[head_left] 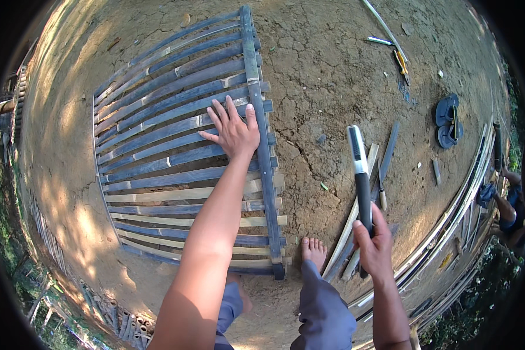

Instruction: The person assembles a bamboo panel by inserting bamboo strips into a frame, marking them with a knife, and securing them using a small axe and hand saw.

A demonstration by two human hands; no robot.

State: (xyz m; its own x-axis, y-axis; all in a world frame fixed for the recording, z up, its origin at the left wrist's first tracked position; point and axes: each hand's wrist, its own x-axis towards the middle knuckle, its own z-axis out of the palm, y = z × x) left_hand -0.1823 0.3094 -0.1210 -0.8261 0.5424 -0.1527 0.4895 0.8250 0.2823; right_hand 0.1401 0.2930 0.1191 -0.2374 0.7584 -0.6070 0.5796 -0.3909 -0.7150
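Observation:
A lattice panel of bamboo slats (175,125) lies on the dirt to the left, its slats dark and pale. Across their right ends runs a dark bamboo crosspiece (255,87). My left hand (234,131) rests on the slats beside that crosspiece, fingers spread and holding nothing. On the right, my right hand (376,245) is wrapped round the black grip of a hammer (363,186). Its shiny metal head points up and away from me, apart from the panel.
Loose bamboo strips (361,201) and a wooden-handled knife (382,197) lie right of my bare foot. Farther off are yellow-handled pliers (402,63) and dark sandals (447,121). Long bamboo poles (449,227) curve along the right, near another person (509,204).

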